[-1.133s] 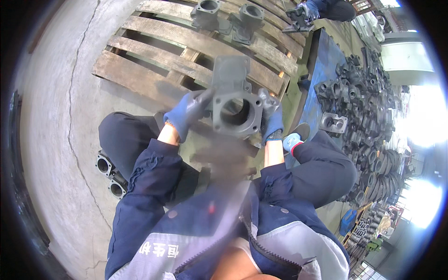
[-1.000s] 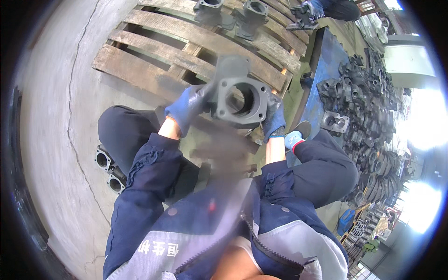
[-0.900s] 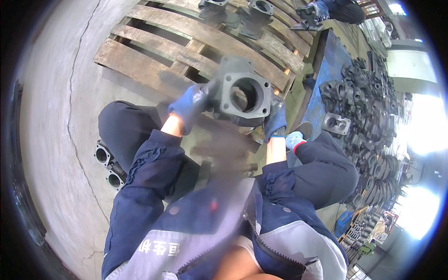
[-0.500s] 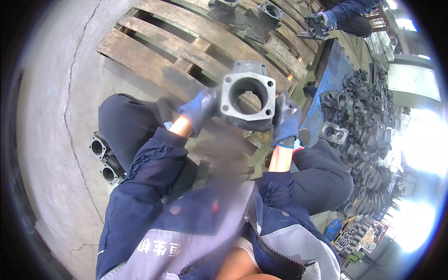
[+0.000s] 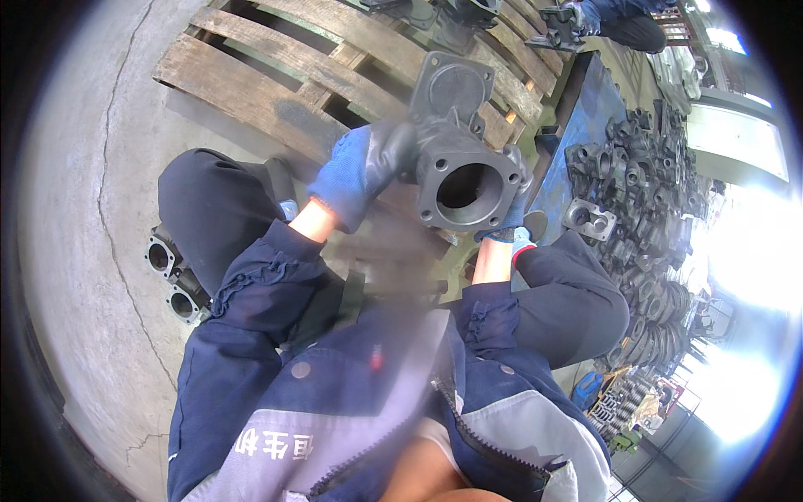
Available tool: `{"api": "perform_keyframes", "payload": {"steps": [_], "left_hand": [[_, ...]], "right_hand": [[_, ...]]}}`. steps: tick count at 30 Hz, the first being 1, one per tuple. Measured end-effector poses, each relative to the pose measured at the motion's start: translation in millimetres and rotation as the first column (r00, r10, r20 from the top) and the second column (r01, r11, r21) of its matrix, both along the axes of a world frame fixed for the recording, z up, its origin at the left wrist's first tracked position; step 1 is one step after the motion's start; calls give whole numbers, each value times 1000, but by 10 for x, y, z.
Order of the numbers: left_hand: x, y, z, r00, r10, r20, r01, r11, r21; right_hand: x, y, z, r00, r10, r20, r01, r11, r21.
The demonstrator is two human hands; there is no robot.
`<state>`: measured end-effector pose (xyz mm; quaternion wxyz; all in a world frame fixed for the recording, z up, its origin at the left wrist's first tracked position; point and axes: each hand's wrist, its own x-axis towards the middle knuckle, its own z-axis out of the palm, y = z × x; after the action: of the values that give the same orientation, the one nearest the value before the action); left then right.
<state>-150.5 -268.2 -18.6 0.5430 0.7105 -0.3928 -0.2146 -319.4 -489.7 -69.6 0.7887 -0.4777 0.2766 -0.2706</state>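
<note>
Both my hands grip a dark grey metal casting (image 5: 443, 138), raised in front of me over my lap. One flange with a wide round bore and several bolt holes faces up toward me. A second flange, with a closed round face, points away toward the pallet. My left hand (image 5: 360, 171), in a blue glove with dark palm coating, is wrapped round the casting's left side. On the other side my right hand (image 5: 514, 197), gloved alike, holds the flange edge; its fingers are partly hidden behind the metal.
Beyond the casting lies a wooden pallet (image 5: 251, 88) bearing several castings (image 5: 452, 21). Two castings (image 5: 171, 276) stand on the floor by my left knee. To the right are a blue metal plate (image 5: 577, 117) and a large heap of dark castings (image 5: 636, 184). Another person's gloved hand (image 5: 583, 18) touches a casting at the top.
The casting has been turned in my hands: the square flange with its see-through bore gave way to a different flange and a closed face. My left hand has risen slightly.
</note>
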Motion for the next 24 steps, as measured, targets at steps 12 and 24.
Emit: {"api": "perform_keyframes", "payload": {"steps": [12, 24], "left_hand": [[39, -17, -176, 997, 42, 60, -48, 995, 88], [264, 132, -81, 998, 57, 20, -60, 977, 206]], "right_hand": [[126, 200, 227, 989, -22, -146, -22, 956, -292], [146, 429, -165, 947, -258, -189, 216, 952, -217]]}}
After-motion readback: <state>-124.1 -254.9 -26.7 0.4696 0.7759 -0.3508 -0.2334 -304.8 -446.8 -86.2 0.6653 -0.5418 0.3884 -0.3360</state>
